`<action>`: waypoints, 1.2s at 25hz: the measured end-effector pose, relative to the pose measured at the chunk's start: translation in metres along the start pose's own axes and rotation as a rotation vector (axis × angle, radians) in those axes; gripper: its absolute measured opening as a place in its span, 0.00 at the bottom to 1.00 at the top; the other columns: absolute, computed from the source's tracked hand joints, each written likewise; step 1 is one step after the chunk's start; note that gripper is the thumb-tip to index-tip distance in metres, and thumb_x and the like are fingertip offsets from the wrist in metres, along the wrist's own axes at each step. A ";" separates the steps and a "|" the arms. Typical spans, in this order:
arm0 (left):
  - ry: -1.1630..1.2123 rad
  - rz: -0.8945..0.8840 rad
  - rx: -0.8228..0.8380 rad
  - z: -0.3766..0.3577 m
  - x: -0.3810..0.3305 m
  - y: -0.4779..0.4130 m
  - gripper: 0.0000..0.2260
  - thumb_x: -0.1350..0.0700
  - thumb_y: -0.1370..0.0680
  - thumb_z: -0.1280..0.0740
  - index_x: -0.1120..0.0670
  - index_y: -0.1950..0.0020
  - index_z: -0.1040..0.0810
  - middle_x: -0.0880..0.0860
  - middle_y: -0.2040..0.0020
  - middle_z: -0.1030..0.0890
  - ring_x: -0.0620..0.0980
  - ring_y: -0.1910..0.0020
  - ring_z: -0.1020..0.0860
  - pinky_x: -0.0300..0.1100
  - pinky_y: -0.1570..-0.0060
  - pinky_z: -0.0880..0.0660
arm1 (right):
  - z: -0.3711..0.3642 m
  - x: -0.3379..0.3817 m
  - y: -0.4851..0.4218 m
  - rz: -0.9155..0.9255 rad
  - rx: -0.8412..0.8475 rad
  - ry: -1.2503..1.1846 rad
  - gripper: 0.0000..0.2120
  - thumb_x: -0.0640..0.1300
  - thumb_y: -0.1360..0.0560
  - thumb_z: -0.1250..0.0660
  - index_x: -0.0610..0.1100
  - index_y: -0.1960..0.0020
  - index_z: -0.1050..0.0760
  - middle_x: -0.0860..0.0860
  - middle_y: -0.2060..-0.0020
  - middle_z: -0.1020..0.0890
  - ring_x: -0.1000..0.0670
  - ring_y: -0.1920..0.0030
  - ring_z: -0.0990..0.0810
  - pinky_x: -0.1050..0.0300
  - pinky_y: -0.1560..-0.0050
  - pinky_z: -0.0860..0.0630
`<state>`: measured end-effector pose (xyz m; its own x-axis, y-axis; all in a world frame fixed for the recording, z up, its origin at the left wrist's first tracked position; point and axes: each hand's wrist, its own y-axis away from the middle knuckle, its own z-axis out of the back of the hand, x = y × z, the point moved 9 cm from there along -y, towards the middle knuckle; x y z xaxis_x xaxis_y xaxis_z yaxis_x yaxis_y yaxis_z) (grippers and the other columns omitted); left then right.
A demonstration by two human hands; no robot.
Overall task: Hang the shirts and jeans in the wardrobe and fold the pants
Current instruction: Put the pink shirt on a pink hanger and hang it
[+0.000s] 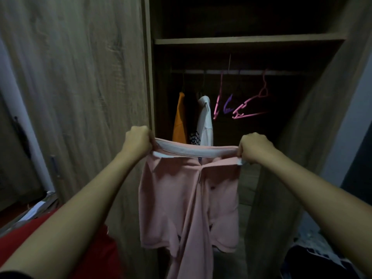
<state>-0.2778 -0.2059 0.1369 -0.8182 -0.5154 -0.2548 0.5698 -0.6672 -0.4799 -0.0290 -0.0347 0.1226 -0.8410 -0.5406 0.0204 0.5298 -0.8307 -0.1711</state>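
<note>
hanging inside the wardrobe [149, 77] are shirts [205, 121], hangers [239, 108].

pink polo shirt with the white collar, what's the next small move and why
Probably let the right hand release and take the empty pink plastic hanger off the wardrobe rail: both it and the left hand grip the pink polo shirt by its collar, no hanger in it yet.

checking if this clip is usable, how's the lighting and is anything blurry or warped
Head view: dim overall; inside the wardrobe it is nearly black, so the pink hangers look faint. Head view: the pink shirt, left hand and right hand are lit and sharp; the wide-angle lens tilts the wardrobe's sides outward.
</note>
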 end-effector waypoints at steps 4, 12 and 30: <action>-0.056 -0.148 0.101 -0.017 -0.024 0.007 0.13 0.65 0.30 0.33 0.51 0.53 0.14 0.55 0.52 0.16 0.58 0.51 0.20 0.41 0.58 0.30 | -0.006 0.014 0.005 0.045 0.037 0.142 0.13 0.43 0.28 0.34 0.42 0.45 0.22 0.43 0.51 0.20 0.43 0.51 0.20 0.55 0.55 0.23; -0.266 -0.098 0.373 -0.064 -0.031 0.030 0.25 0.56 0.26 0.32 0.45 0.31 0.34 0.57 0.38 0.28 0.62 0.41 0.26 0.55 0.48 0.27 | -0.029 0.005 0.010 -0.026 0.038 0.118 0.14 0.49 0.27 0.33 0.42 0.44 0.24 0.47 0.57 0.24 0.47 0.58 0.25 0.56 0.61 0.28; 0.135 -0.173 0.115 -0.033 -0.040 -0.016 0.18 0.61 0.30 0.33 0.50 0.42 0.19 0.59 0.49 0.18 0.61 0.50 0.20 0.52 0.52 0.22 | 0.017 -0.018 -0.006 -0.046 -0.223 -0.368 0.13 0.34 0.32 0.34 0.44 0.51 0.17 0.46 0.49 0.17 0.44 0.47 0.20 0.60 0.47 0.27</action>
<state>-0.2566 -0.1570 0.1272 -0.9029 -0.3166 -0.2908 0.4189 -0.8000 -0.4296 -0.0155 -0.0222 0.1397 -0.7466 -0.5488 0.3761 0.4221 -0.8277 -0.3698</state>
